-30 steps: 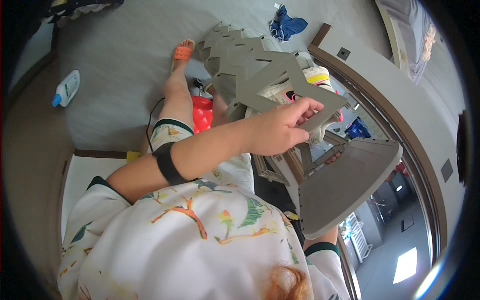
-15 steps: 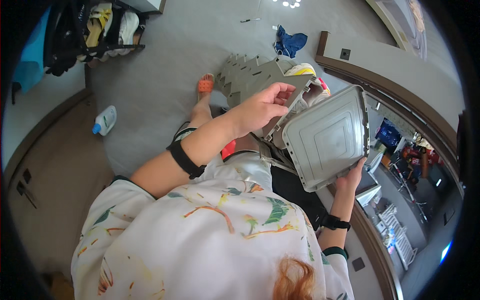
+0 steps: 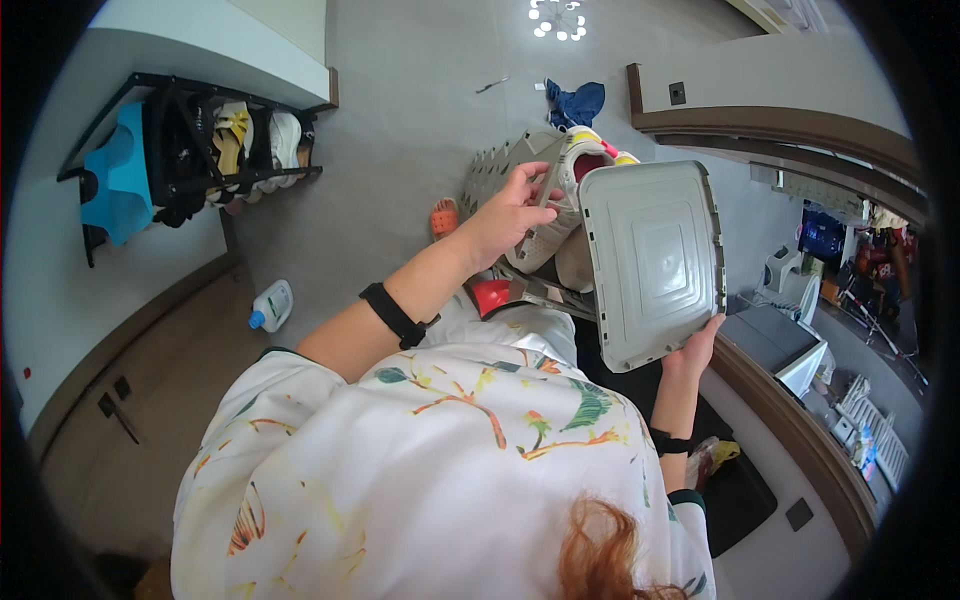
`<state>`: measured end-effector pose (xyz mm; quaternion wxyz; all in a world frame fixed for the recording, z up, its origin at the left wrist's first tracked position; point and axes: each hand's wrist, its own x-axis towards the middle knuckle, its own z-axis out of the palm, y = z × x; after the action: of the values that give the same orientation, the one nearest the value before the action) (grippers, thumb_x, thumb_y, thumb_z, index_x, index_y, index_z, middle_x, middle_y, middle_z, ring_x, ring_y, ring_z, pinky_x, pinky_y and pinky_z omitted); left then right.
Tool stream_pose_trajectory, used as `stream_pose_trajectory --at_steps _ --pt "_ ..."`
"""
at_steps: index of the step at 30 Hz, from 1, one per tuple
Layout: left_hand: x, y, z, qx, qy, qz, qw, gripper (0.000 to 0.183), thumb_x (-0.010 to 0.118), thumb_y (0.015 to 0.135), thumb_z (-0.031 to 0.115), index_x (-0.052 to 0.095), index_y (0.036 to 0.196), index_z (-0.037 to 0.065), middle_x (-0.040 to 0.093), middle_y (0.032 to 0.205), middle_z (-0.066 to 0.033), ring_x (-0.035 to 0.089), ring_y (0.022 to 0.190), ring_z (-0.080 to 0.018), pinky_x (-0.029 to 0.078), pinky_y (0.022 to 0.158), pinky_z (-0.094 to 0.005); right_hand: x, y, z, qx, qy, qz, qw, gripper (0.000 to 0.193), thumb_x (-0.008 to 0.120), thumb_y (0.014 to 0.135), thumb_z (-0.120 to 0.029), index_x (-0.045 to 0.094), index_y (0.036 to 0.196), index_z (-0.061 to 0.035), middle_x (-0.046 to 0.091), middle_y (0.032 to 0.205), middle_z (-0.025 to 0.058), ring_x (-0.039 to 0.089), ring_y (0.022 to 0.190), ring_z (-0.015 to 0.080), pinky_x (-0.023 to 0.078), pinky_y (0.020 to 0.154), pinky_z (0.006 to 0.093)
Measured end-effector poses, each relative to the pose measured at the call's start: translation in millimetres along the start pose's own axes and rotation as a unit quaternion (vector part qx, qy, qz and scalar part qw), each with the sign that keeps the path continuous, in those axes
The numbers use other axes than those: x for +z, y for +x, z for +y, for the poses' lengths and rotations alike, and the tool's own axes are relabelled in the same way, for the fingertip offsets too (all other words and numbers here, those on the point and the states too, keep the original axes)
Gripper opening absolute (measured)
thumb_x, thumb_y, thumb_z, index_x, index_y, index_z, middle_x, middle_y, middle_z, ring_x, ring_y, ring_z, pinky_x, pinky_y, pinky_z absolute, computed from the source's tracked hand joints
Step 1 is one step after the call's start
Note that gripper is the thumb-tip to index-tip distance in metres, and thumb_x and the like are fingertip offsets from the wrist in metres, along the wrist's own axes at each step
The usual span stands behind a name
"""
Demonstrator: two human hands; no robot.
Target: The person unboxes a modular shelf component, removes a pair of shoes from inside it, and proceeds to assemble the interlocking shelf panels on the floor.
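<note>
The right hand (image 3: 693,350) grips the lower edge of a grey square lid (image 3: 655,262), held upright at chest height. The left hand (image 3: 512,212) pinches a pale shoe (image 3: 560,205) just beside it, above a grey crate (image 3: 500,170).

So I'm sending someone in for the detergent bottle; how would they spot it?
Start at the black shoe rack against the wall. Below it, on the grey floor by the wooden ledge, lies a small white bottle. Its blue cap sets it apart; nothing else lies near it.
</note>
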<state>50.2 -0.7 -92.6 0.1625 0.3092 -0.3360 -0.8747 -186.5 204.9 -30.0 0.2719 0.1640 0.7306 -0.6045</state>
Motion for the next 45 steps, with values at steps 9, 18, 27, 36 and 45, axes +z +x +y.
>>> stream_pose_trajectory --at_steps 9,18,27,36,45 --pt "-3.4 -0.5 -3.2 0.003 0.040 0.062 0.997 0.056 0.050 0.081 0.002 0.024 0.131 0.004 0.048 0.114 -0.0099 0.048 0.102 -0.0164 0.036 0.093 -0.0298 -29.2 -2.4 -39.5 -0.104 0.091 -0.039 0.990 0.054 0.047 0.088 -0.044 0.042 0.125 -0.0042 0.046 0.126 0.0071 0.046 0.112 0.0214 0.037 0.095 0.0344" --pt "13.2 -6.8 9.5 -0.016 0.093 0.111 0.989 0.054 0.050 0.080 0.000 0.028 0.130 0.004 0.050 0.111 -0.0097 0.051 0.095 -0.0161 0.038 0.090 -0.0305 -25.6 -6.5 -66.0 -0.263 0.040 -0.011 0.964 0.050 0.063 0.081 -0.031 0.047 0.114 0.0028 0.055 0.111 0.0085 0.055 0.097 0.0193 0.046 0.084 0.0318" --pt "14.0 -5.8 10.0 0.061 0.246 0.238 0.938 0.047 0.056 0.081 0.010 0.039 0.124 0.004 0.046 0.118 -0.0109 0.044 0.109 -0.0193 0.034 0.095 -0.0309 -23.1 7.1 -71.0 -0.217 0.101 -0.022 0.971 0.048 0.063 0.081 -0.030 0.048 0.113 0.0032 0.056 0.109 0.0095 0.056 0.094 0.0185 0.048 0.079 0.0307" --pt "90.1 3.2 46.1 0.147 0.346 0.146 0.915 0.032 0.055 0.084 0.016 0.051 0.112 0.003 0.051 0.107 -0.0088 0.051 0.093 -0.0171 0.042 0.082 -0.0298 -21.2 30.5 -69.6 -0.162 0.144 -0.066 0.974 0.042 0.063 0.082 -0.030 0.053 0.108 0.0013 0.058 0.104 0.0078 0.058 0.088 0.0173 0.049 0.075 0.0292" --pt "123.9 12.3 46.9 0.000 0.094 0.026 0.995 0.021 0.050 0.089 0.018 0.052 0.102 0.001 0.056 0.084 -0.0039 0.056 0.067 -0.0103 0.050 0.066 -0.0252 -12.0 20.0 -79.9 -0.183 0.147 -0.107 0.966 0.041 0.063 0.082 -0.032 0.054 0.104 0.0019 0.059 0.100 0.0088 0.058 0.087 0.0176 0.048 0.075 0.0307"
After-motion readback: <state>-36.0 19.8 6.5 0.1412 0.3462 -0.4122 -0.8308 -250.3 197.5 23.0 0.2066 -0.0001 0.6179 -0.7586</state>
